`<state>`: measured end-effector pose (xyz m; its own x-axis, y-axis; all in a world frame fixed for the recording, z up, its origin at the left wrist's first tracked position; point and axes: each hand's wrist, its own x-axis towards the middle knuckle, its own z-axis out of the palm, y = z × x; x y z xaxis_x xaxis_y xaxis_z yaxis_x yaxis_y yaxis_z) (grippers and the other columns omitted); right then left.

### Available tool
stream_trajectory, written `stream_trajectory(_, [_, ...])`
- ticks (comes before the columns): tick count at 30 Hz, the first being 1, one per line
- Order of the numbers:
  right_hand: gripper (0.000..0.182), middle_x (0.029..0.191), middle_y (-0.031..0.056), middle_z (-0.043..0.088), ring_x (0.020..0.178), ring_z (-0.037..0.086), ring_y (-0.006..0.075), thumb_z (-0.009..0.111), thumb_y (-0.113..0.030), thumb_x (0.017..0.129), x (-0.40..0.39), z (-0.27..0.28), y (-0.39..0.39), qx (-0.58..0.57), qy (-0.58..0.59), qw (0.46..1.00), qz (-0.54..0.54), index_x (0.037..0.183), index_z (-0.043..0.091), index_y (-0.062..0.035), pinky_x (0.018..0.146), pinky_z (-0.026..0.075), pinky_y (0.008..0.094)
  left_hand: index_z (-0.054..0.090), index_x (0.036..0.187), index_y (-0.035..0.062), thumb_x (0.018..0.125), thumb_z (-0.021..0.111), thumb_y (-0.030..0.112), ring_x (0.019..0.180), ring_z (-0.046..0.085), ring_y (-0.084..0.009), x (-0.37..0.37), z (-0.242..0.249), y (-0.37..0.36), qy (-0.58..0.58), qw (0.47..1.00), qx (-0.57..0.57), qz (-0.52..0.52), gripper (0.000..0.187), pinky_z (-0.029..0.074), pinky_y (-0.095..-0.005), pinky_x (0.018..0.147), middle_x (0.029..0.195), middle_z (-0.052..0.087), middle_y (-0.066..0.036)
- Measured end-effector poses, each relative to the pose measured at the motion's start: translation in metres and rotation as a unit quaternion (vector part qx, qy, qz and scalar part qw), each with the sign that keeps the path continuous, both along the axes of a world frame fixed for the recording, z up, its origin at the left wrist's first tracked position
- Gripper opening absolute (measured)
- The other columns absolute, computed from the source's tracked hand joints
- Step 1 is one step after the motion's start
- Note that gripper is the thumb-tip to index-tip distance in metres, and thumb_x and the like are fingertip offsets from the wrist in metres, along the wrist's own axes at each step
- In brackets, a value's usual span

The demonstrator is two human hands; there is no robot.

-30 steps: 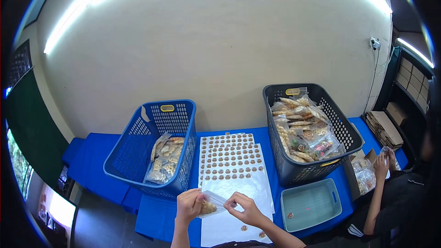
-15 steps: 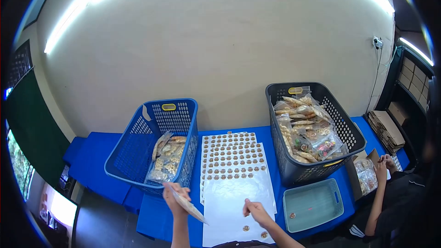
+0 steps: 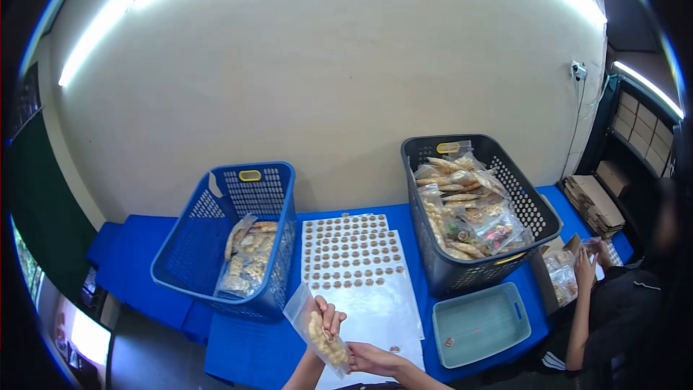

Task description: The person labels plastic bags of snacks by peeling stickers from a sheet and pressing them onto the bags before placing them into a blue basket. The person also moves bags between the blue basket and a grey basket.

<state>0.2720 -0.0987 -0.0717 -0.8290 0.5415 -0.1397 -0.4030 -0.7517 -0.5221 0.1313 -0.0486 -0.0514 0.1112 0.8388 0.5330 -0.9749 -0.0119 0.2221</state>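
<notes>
Clear snack bag (image 3: pixel 319 331), partly filled with pale puffed pieces, held tilted between both hands at the lower edge of the view. Left hand (image 3: pixel 328 320): fingers curled closed around the bag's upper side. Right hand (image 3: pixel 368 357): fingers closed on the bag's lower corner, just below the left fingers. White sticker sheets (image 3: pixel 357 263), rows of round brown labels, lie on the blue table (image 3: pixel 245 347) just beyond the fingers. Blue basket (image 3: pixel 216 260) with bagged snacks, beyond and left; black basket (image 3: pixel 473 209), full, beyond and right; teal tray (image 3: pixel 482 321) right of the right-hand fingers. Another person's hand (image 3: pixel 583 263) at far right.
</notes>
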Motion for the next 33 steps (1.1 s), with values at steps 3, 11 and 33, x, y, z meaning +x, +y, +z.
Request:
stream_trajectory(3, [0.028,0.09,0.0017,0.052,0.078,0.049,0.0082,0.048,-0.029,0.088,0.002,0.003,0.002,0.104,-0.075,0.992,-0.018,0.101,0.048,-0.0039,0.072,0.04,0.0233,0.043,0.09,0.0023,0.09,0.041,0.022,0.053,0.052,-0.0193,0.006,0.005,-0.004,-0.001,0.998,-0.028,-0.052,0.02,0.042,-0.0369,0.08,0.061,0.047,-0.004])
stream_trajectory(11, [0.021,0.082,0.0033,0.057,0.07,0.053,0.0098,0.053,-0.025,0.086,0.043,0.021,0.023,0.171,-0.156,0.922,-0.31,0.089,0.05,-0.0039,0.066,0.043,0.0223,0.04,0.119,0.0024,0.088,0.036,0.042,0.099,0.052,-0.0223,-0.002,0.034,-0.012,0.289,0.921,-0.248,0.088,0.051,0.042,-0.036,0.088,0.117,0.046,-0.012])
stream_trajectory(33, [0.023,0.074,0.0011,0.057,0.069,0.051,0.0052,0.059,-0.023,0.083,0.014,0.025,-0.023,0.349,-0.34,0.85,-0.202,0.087,0.058,0.0002,0.058,0.041,0.0193,0.056,0.098,-0.0024,0.081,0.061,0.018,0.075,0.055,-0.0069,-0.008,0.01,-0.06,0.407,0.855,-0.296,0.121,0.027,0.043,-0.0192,0.065,0.086,0.061,-0.005])
